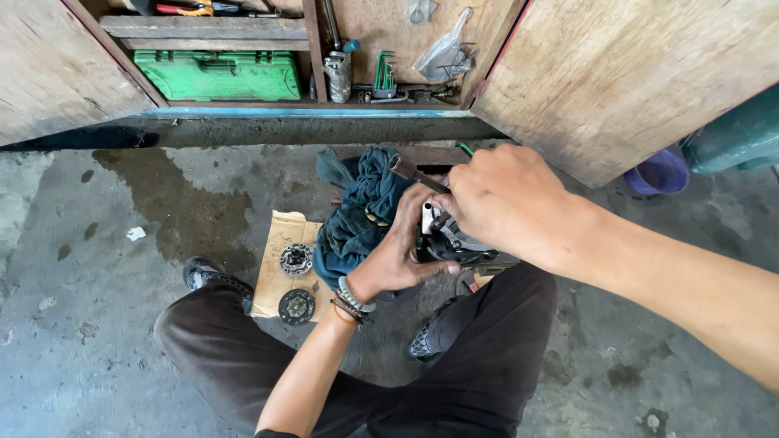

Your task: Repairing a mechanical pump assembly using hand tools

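Grey metal shows between the two hands: it is a round machine part (454,242), dark and greasy, sitting on the concrete floor (97,324) just in front of the person's bent knees. The left hand (403,251) is curled around the left side of the machine part and holds it tight. The right hand (499,199) is closed in a fist over the top of the machine part, and it grips a long dark metal tool (412,172) that sticks out up and to the left. A dark blue rag (357,215) lies bunched up just left of the machine part, touching it. Left of the rag is a flat piece of brown cardboard (280,243), shaped like a long rectangle, with two round toothed discs (297,259) on it, one pale and one dark. Far behind the machine part is an open wooden cabinet (617,81). On its low shelf lies a bright green plastic case (219,75), a wide flat box with a handle. To the right of the case hangs a clear plastic bag (445,53), and a set of green bent keys (384,73) stands between them. A purple tub (659,172) sits to the right of the machine part, beside the cabinet door.
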